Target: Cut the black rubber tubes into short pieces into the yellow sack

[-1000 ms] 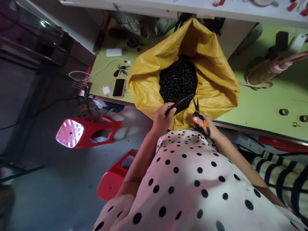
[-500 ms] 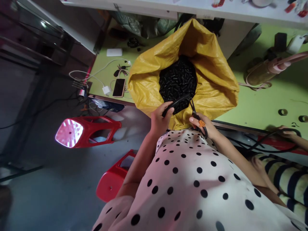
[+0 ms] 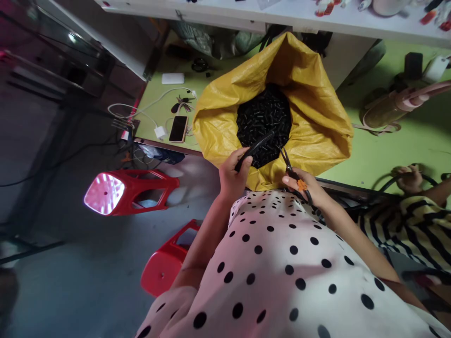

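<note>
Ribbed black tube clamped in left hand; right hand grips steel scissors above crinkled yellow sack.

green table, yellow sack (open), phone

Both forearms are bare and reach forward from the torso, elbows bent and tucked near the body, the two wrists drawn in toward each other. The left hand is curled into a loose fist, thumb on top pressing against the bent forefinger in a pinch, knuckles turned to the far side. The right hand sits just right of it and level with it, fingers folded in a closed grip, thumb laid along the top. The two hands are near each other, not touching.
</note>
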Demonstrator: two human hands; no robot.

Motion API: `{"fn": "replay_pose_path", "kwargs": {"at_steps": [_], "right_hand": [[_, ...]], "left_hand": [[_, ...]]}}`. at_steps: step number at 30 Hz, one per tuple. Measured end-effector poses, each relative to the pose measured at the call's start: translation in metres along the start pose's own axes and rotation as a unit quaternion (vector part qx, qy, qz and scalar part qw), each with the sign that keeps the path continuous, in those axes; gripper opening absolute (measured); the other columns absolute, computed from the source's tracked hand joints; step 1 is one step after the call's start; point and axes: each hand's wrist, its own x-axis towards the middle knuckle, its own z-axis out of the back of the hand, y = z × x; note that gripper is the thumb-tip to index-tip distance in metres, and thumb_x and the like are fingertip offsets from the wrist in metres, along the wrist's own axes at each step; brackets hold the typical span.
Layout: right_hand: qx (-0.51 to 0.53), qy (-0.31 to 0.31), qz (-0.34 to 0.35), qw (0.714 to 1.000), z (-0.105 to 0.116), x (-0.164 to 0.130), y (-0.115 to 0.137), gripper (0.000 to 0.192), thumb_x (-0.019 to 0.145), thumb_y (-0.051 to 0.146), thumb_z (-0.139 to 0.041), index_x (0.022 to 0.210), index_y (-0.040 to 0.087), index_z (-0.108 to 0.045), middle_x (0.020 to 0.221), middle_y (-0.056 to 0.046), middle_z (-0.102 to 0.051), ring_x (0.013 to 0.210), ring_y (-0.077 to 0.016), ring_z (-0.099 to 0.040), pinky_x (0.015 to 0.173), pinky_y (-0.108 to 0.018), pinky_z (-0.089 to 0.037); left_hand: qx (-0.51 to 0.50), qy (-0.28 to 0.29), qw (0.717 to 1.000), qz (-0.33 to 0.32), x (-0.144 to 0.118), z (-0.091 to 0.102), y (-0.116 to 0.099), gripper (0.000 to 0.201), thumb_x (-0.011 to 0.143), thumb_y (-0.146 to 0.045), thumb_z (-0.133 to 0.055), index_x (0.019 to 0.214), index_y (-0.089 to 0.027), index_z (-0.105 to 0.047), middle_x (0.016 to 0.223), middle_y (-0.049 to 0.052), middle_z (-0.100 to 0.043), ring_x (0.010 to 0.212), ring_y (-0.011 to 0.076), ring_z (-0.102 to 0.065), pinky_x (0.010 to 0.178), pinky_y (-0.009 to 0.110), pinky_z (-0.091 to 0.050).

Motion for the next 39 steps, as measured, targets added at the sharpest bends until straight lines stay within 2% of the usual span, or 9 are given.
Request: {"fn": "replay_pose_path", "kwargs": {"at_steps": [5,10,17,23,26,29,31,35,39], "right_hand": [[0.011,0.028,0.024,0.999,-0.005,0.004,0.008,0.06,0.087,0.08,-0.071,0.085,0.022,-0.056,0.074,0.002,-0.055,0.071,-0.0165,-0.048,0.067,-0.032,-0.036],[0.025,0.023,0.033,0.999,-0.01,0.013,0.017,0.065,0.088,0.086,-0.065,0.084,0.022,-0.056,0.071,0.001,-0.058,0.07,-0.0172,-0.052,0.068,-0.032,-0.039],[-0.008,0.045,0.016,0.999,-0.009,0.023,0.009,0.073,0.087,0.094,-0.057,0.07,0.023,-0.05,0.058,-0.001,-0.059,0.058,-0.016,-0.052,0.061,-0.032,-0.041],[-0.011,0.049,0.002,0.999,-0.013,0.024,-0.005,0.075,0.084,0.094,-0.06,0.062,0.024,-0.048,0.049,-0.002,-0.057,0.05,-0.0149,-0.048,0.057,-0.031,-0.039],[-0.023,0.055,0.013,0.998,-0.01,0.026,-0.006,0.074,0.084,0.093,-0.062,0.065,0.023,-0.051,0.053,-0.001,-0.056,0.054,-0.0151,-0.048,0.058,-0.031,-0.037],[-0.054,0.059,0.025,0.996,-0.004,0.03,-0.002,0.073,0.075,0.093,-0.072,0.077,0.021,-0.059,0.068,0.0,-0.059,0.065,-0.0163,-0.051,0.062,-0.03,-0.038],[-0.073,0.063,0.02,0.995,-0.001,0.033,0.001,0.075,0.073,0.094,-0.072,0.083,0.02,-0.062,0.073,0.0,-0.059,0.068,-0.0165,-0.05,0.063,-0.03,-0.038],[-0.073,0.063,0.005,0.995,-0.003,0.036,-0.001,0.078,0.079,0.099,-0.058,0.067,0.023,-0.05,0.061,0.001,-0.051,0.063,-0.0157,-0.046,0.062,-0.031,-0.035],[-0.069,0.044,0.01,0.997,-0.01,0.035,-0.006,0.078,0.081,0.098,-0.058,0.061,0.024,-0.044,0.055,0.001,-0.047,0.058,-0.0149,-0.043,0.059,-0.032,-0.033]], "left_hand": [[-0.005,0.063,0.998,-0.004,0.001,0.001,-0.006,0.037,0.104,-0.051,-0.066,0.118,-0.02,-0.079,0.114,0.009,-0.084,0.104,0.0219,-0.079,0.094,0.034,-0.063],[-0.005,0.085,0.996,-0.007,0.0,0.003,-0.007,0.036,0.105,-0.049,-0.065,0.121,-0.02,-0.079,0.118,0.009,-0.084,0.108,0.0227,-0.079,0.097,0.034,-0.063],[0.003,0.172,0.985,-0.007,0.01,0.012,0.012,0.034,0.104,-0.045,-0.063,0.122,-0.022,-0.08,0.123,0.011,-0.083,0.114,0.0265,-0.078,0.104,0.039,-0.061],[0.033,0.218,0.975,0.0,0.021,0.021,0.025,0.034,0.102,-0.042,-0.063,0.122,-0.022,-0.081,0.121,0.011,-0.083,0.113,0.0271,-0.078,0.104,0.04,-0.06],[0.039,0.248,0.968,-0.014,0.025,0.028,0.025,0.036,0.103,-0.044,-0.062,0.124,-0.023,-0.081,0.123,0.011,-0.083,0.113,0.0272,-0.078,0.105,0.039,-0.06],[0.052,0.291,0.955,-0.031,0.03,0.032,0.025,0.037,0.103,-0.045,-0.06,0.126,-0.024,-0.081,0.122,0.01,-0.083,0.11,0.0267,-0.078,0.102,0.038,-0.061],[0.059,0.319,0.945,-0.038,0.033,0.033,0.027,0.038,0.103,-0.044,-0.059,0.127,-0.025,-0.081,0.122,0.009,-0.083,0.109,0.0266,-0.078,0.101,0.038,-0.061],[0.061,0.322,0.944,-0.035,0.038,0.03,0.038,0.038,0.101,-0.044,-0.06,0.125,-0.026,-0.083,0.123,0.009,-0.083,0.112,0.0276,-0.078,0.104,0.039,-0.06],[0.051,0.307,0.95,-0.018,0.04,0.026,0.046,0.036,0.1,-0.044,-0.062,0.123,-0.025,-0.083,0.124,0.01,-0.083,0.114,0.0285,-0.078,0.106,0.041,-0.06]]}}
